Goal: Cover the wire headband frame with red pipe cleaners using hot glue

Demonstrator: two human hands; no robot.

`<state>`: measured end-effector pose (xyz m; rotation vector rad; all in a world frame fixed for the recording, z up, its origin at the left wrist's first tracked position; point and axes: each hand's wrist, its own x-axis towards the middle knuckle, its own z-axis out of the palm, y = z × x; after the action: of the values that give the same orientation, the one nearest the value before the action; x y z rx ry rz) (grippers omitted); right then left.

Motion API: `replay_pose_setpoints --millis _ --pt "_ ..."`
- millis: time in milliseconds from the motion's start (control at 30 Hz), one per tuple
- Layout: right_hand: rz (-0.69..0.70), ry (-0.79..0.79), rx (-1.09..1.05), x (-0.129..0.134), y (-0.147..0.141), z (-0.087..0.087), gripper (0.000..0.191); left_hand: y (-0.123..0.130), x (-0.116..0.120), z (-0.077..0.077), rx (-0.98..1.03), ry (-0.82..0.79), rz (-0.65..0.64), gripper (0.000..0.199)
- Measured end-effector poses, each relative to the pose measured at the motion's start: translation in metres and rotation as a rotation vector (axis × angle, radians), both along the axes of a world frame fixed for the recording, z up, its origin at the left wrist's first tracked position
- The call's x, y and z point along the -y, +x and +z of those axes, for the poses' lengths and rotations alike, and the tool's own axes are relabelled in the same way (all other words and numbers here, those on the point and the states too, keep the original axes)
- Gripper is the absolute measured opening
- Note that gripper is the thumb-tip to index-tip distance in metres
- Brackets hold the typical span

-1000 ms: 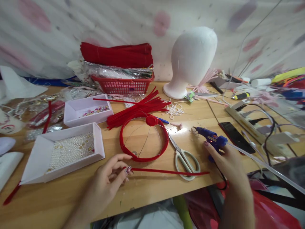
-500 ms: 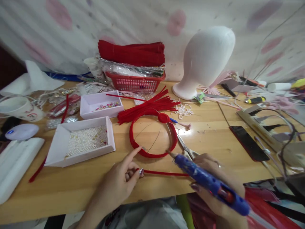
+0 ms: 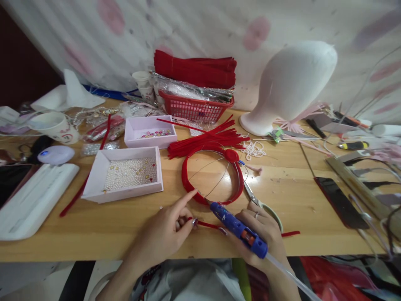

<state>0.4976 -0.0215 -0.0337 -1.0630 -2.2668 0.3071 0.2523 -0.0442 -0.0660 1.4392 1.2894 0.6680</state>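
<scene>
My left hand (image 3: 171, 223) pinches the end of a red pipe cleaner (image 3: 207, 225) between thumb and fingers, its index finger stretched to the lower left rim of a red fuzzy ring (image 3: 185, 177). My right hand (image 3: 261, 230) is wrapped round a blue glue gun (image 3: 233, 223), whose tip is at the ring's lower edge. The pipe cleaner passes beneath the right hand and comes out beyond it. Thin wires cross the ring, and a red round disc (image 3: 231, 156) sits on its upper right. Scissors (image 3: 272, 214) lie beside the right hand, partly hidden.
Behind the ring lie loose red pipe cleaners (image 3: 200, 140) and a red basket (image 3: 194, 109). White boxes of beads (image 3: 125, 194) and gems (image 3: 150, 142) stand to the left. A white foam head (image 3: 291, 83) is at the back right, a phone (image 3: 340, 202) at the right.
The view has shifted, so the table items appear further right. My right hand has brought the glue gun left, closer to my left hand and the ring's lower edge. Both hands keep their hold.
</scene>
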Motion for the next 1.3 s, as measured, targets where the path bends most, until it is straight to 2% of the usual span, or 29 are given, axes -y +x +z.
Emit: replay_pose_setpoints --millis 600,867,1133,1300 --pt "-0.004 0.069 0.003 0.002 0.004 -0.011 0.019 0.003 -0.001 0.008 0.009 0.019 0.003 0.068" --pt "0.005 0.052 -0.005 0.001 0.004 -0.009 0.015 0.002 -0.001 0.007 -0.058 0.059 0.005 0.068" --pt "0.043 0.013 -0.067 0.000 0.002 -0.005 0.013 0.002 -0.001 0.005 -0.019 0.054 0.010 0.067" --pt "0.046 0.054 -0.053 0.000 0.002 -0.007 0.017 0.002 0.000 0.004 -0.054 0.050 0.018 0.066"
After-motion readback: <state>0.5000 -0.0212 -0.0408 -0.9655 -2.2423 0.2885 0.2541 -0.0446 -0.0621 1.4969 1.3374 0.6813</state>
